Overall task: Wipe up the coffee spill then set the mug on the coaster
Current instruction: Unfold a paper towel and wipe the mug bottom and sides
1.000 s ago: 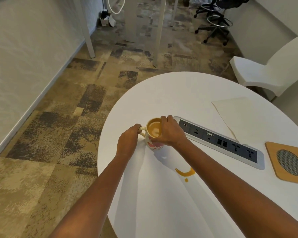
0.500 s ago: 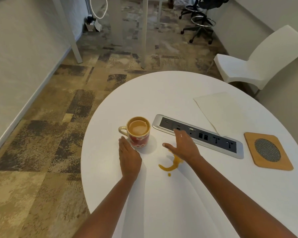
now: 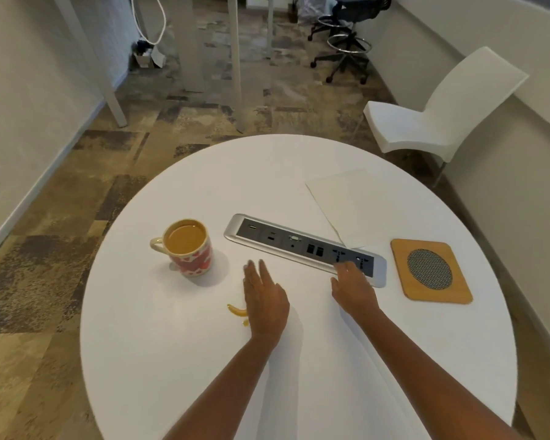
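Note:
A red-and-white patterned mug (image 3: 189, 249) full of coffee stands on the white round table (image 3: 204, 173), left of centre, with no hand on it. A small orange-brown coffee spill (image 3: 237, 311) lies on the tabletop, partly hidden under my left hand (image 3: 264, 301), which is flat with fingers apart. My right hand (image 3: 353, 287) is open, its fingertips reaching the near end of the power strip. A square wooden coaster (image 3: 431, 271) with a round mesh centre sits at the right. A pale paper napkin (image 3: 346, 201) lies flat beyond the strip.
A silver power-socket strip (image 3: 299, 246) is set into the table between the mug and the coaster. A white chair (image 3: 438, 115) stands beyond the table's right side. An office stool (image 3: 346, 39) and table legs stand further back on patterned carpet.
Both hands let go of the mug a second ago and moved right. My left hand now covers part of the spill and my right hand has reached the strip's right end.

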Demonstrator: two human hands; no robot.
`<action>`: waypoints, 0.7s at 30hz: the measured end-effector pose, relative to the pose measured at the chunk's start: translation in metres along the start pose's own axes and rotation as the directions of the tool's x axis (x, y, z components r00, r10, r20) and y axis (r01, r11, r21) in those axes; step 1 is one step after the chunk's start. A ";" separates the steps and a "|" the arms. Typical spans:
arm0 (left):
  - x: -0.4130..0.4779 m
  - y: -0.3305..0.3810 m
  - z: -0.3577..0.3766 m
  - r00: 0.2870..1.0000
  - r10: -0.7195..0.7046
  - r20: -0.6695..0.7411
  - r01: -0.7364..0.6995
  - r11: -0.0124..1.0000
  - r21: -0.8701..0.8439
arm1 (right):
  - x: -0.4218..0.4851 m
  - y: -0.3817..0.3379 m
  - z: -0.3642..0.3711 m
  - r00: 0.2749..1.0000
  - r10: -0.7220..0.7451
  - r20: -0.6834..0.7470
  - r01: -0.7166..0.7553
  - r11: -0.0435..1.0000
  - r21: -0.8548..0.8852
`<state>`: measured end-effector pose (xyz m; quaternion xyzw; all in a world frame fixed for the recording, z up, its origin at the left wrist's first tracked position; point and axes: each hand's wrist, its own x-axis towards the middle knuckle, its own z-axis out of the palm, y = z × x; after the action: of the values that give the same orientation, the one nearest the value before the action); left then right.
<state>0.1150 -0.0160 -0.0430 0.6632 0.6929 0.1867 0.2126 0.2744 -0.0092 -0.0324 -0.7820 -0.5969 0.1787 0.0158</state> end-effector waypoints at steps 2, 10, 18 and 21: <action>0.001 0.017 0.009 0.994 0.104 -0.040 -0.103 0.994 0.036 | 0.002 0.019 -0.005 1.000 0.015 -0.011 -0.015 1.000 0.024; 0.021 0.077 0.044 0.976 0.176 0.128 -0.164 0.981 -0.099 | 0.029 0.074 -0.019 0.998 0.006 -0.069 0.000 0.995 0.096; 0.055 0.123 0.068 0.974 0.148 0.174 -0.112 0.973 -0.200 | 0.068 0.102 -0.022 0.984 -0.179 0.009 0.178 0.975 -0.131; 0.071 0.135 0.077 0.965 0.118 0.233 -0.082 0.984 -0.161 | 0.079 0.107 -0.019 0.982 -0.184 0.046 0.189 0.967 -0.168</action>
<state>0.2677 0.0595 -0.0379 0.6973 0.6113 0.1666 0.3351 0.3969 0.0379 -0.0607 -0.7179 -0.6813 0.1358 -0.0439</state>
